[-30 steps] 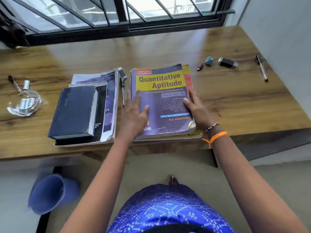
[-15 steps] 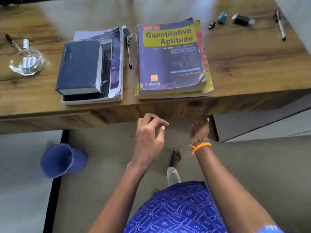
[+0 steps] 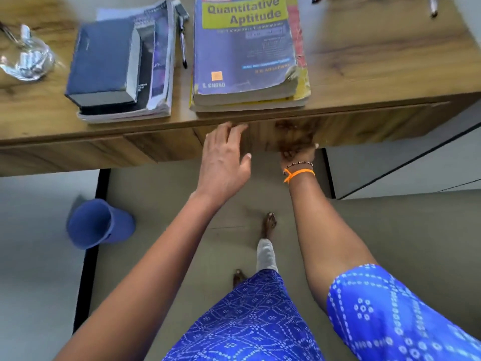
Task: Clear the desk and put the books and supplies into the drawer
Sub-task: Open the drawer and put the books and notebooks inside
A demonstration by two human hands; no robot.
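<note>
A purple and yellow "Quantitative Aptitude" book (image 3: pixel 244 43) lies on a yellow and red book (image 3: pixel 303 82) at the desk's (image 3: pixel 377 61) front edge. Left of them a dark blue book (image 3: pixel 104 63) tops a stack of notebooks (image 3: pixel 158 61). A pen (image 3: pixel 182 43) lies between the two stacks. The wooden drawer front (image 3: pixel 260 138) sits shut under the desk's edge. My left hand (image 3: pixel 223 162) is open, fingertips at the top of the drawer front. My right hand (image 3: pixel 296 152) is curled under the drawer front's lower edge, its fingers hidden.
A crumpled clear wrapper (image 3: pixel 26 61) with small metal pieces lies at the desk's left. Another pen (image 3: pixel 432 7) shows at the top right. A blue bin (image 3: pixel 96 225) lies tipped on the floor to the left. My foot (image 3: pixel 269 225) stands under the desk.
Both hands left the book, dropped below the desk, then rose to the drawer front. The right hand now hooks under its lower edge. The view has tilted down and closer.
</note>
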